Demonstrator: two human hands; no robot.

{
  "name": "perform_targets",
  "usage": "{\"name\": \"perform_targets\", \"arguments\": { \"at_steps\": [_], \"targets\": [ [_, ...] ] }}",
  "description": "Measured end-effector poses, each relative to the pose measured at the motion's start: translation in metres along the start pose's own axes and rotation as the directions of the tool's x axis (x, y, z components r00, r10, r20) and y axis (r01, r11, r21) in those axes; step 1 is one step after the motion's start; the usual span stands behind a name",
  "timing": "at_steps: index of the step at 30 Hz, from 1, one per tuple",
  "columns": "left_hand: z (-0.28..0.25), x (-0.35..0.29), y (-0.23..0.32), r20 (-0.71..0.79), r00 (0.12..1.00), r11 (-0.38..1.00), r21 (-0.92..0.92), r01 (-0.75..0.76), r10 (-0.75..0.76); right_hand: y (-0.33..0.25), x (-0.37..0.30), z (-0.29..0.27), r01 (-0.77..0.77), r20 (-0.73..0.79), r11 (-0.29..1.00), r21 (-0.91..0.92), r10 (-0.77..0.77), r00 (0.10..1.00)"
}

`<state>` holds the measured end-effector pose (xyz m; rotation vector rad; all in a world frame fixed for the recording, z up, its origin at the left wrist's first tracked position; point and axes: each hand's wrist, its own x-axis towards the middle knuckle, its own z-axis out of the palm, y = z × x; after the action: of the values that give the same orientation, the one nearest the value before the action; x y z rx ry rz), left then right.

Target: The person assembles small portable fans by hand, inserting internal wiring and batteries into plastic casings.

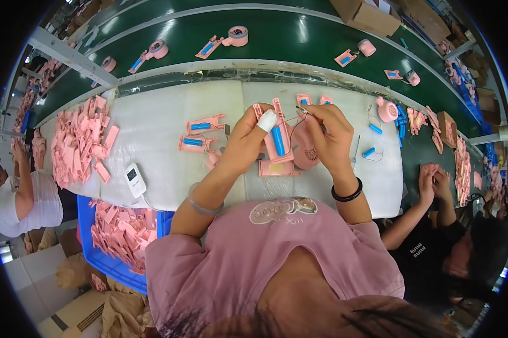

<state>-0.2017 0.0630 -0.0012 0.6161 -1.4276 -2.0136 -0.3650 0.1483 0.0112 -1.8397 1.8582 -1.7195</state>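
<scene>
My left hand [246,139], with a white cover on one fingertip, is closed around a pink plastic handle shell [288,130]. A blue cylindrical battery [278,141] lies lengthwise in that shell. My right hand [334,135] is closed in a pinch on thin wire [291,119] near the shell's upper end; a small dark piece shows at its fingertips, too small to name. A round pink fan head [306,153] with vent slots sits below the right hand. Another pink shell [276,168] lies flat under the held one.
Pink shells are piled on the white mat [161,124] at left and in a blue bin [119,278]. A white device [135,179] trails a cable. Loose batteries [375,129] lie at right. Beyond runs a green conveyor [287,34]. Another person's hands [432,179] are at right.
</scene>
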Motion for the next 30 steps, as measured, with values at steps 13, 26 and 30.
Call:
{"name": "perform_targets", "arguments": {
  "at_steps": [13,26,30],
  "targets": [
    [0.007,-0.012,-0.003,-0.030,0.995,0.991,-0.093,0.094,-0.097,-0.007,-0.019,0.006,0.080,0.052,0.993,0.082,-0.085,0.995],
    [0.016,-0.022,0.005,0.098,0.991,0.963,0.248,-0.109,0.087,-0.004,-0.022,0.006,0.268,0.078,0.960,0.087,-0.275,0.958],
    [0.016,-0.021,0.001,0.117,0.979,0.938,0.288,-0.195,0.168,-0.003,-0.023,0.005,0.291,0.077,0.955,0.066,-0.295,0.952]
  ]
}}
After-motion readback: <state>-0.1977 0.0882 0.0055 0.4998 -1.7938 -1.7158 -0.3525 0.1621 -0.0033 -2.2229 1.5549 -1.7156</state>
